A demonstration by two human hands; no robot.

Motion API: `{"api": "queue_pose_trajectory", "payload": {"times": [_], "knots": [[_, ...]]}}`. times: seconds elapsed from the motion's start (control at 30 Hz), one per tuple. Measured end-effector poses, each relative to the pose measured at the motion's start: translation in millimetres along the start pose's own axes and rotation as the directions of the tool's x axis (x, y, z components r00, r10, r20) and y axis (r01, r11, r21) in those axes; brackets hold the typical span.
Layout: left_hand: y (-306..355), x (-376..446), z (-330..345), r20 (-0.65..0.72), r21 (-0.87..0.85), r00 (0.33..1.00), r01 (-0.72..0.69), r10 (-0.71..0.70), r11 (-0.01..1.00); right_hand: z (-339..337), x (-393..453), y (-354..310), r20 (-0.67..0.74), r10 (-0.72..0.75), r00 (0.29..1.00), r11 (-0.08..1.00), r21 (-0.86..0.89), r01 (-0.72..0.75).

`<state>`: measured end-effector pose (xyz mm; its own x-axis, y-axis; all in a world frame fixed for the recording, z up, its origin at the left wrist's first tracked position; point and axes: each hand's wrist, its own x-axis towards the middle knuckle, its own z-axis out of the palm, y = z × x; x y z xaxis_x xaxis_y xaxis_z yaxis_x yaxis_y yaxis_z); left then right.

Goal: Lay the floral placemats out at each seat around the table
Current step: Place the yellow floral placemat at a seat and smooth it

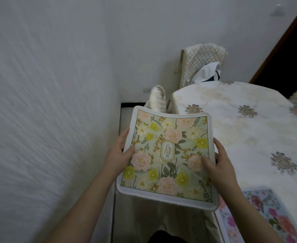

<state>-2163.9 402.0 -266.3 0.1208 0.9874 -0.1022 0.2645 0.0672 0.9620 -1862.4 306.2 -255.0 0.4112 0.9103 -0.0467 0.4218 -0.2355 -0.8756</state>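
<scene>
- Green floral placemat (pixel 168 155): held off the table's left edge, left hand (pixel 120 151) and right hand (pixel 218 160) gripping its sides.
- Blue floral placemat (pixel 267 211): flat on the tablecloth (pixel 232 123), near right.

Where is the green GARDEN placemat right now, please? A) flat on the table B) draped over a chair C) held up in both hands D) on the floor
C: the left hand and right hand grip opposite edges of the green GARDEN placemat, off the table.

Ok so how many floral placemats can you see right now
2: a green placemat held in both hands beside the table, and a blue placemat lying on the table's near corner, partly cropped. Others may be out of frame.
</scene>
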Motion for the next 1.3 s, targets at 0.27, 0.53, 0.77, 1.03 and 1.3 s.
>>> {"api": "queue_pose_trajectory", "payload": {"times": [0.27,0.53,0.77,1.03,1.3], "knots": [[20,103,43,0.156,0.013,0.988,-0.023,0.021,1.000,-15,76,18,-0.097,0.066,0.993,0.998,0.028,-0.063],[52,203,81,0.250,0.116,0.968,-0.052,0.022,0.992,-19,151,31,-0.166,0.174,0.971,0.981,0.117,-0.155],[67,264,121,0.339,0.188,0.941,-0.085,0.016,0.978,-30,185,41,-0.234,0.259,0.937,0.960,0.173,-0.222],[79,331,184,0.552,0.226,0.830,-0.248,0.087,0.942,-34,190,59,-0.377,0.413,0.829,0.905,0.269,-0.329],[68,400,266,0.801,0.199,0.598,-0.318,0.033,0.927,-15,188,68,-0.538,0.599,0.593,0.799,0.445,-0.404]]}}
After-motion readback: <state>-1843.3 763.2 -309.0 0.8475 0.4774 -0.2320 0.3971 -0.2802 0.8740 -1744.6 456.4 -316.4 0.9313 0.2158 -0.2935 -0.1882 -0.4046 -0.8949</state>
